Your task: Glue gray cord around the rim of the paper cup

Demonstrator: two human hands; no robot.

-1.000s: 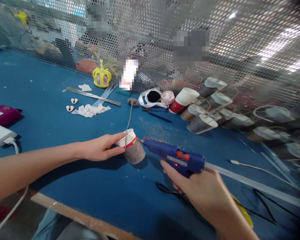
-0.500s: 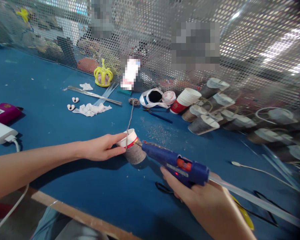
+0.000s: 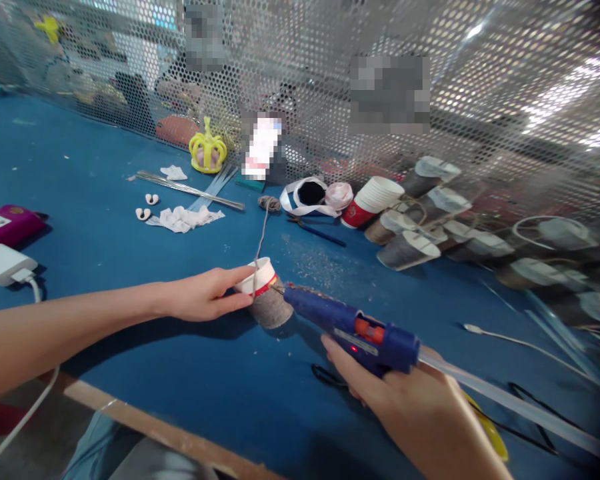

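My left hand [image 3: 215, 295] grips a paper cup [image 3: 271, 308] by its white rim end, fingers and thumb closed around it. The cup lies tilted on the blue table, its body wrapped in grey yarn, with a red band showing near the rim. A strand of yarn [image 3: 263, 233] runs from the cup back to a small yarn bundle [image 3: 269, 203]. In my right hand [image 3: 405, 400] is a blue glue gun [image 3: 350, 325], its nozzle at the red band and a red light lit. A long clear glue stick [image 3: 510, 400] sticks out of its back.
Stacked paper cups [image 3: 373, 202] and several yarn-wrapped cups [image 3: 409, 250] stand at the back right, near pliers [image 3: 320, 233]. A yellow crown [image 3: 207, 152], a propped phone [image 3: 263, 148] and metal rods [image 3: 190, 190] lie along the mesh partition. A white charger [image 3: 5, 265] is at left.
Hardly anything differs. The view has shifted very slightly; both hands, the cup and the glue gun keep their places.
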